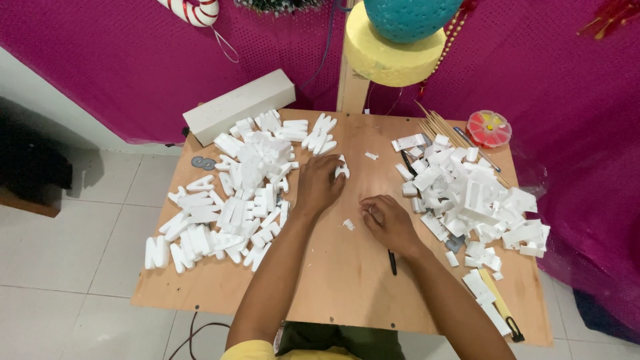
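Observation:
My left hand (pixel 317 185) rests on the wooden table (pixel 347 280) near its middle, fingers closed around a small white foam letter (pixel 342 167). Just to its left lies a large heap of white foam letters (pixel 233 193). My right hand (pixel 388 223) lies on the table a little nearer to me, fingers curled over a thin black tool (pixel 392 262) whose end sticks out below the wrist. A small white foam scrap (pixel 349 225) lies between the two hands.
A pile of white foam offcuts (pixel 467 193) covers the right side. Behind it are wooden skewers (pixel 440 127) and a round red container (pixel 489 128). A long white foam block (pixel 239 105) lies at the back left. A yellow-handled cutter (pixel 501 308) sits at the front right.

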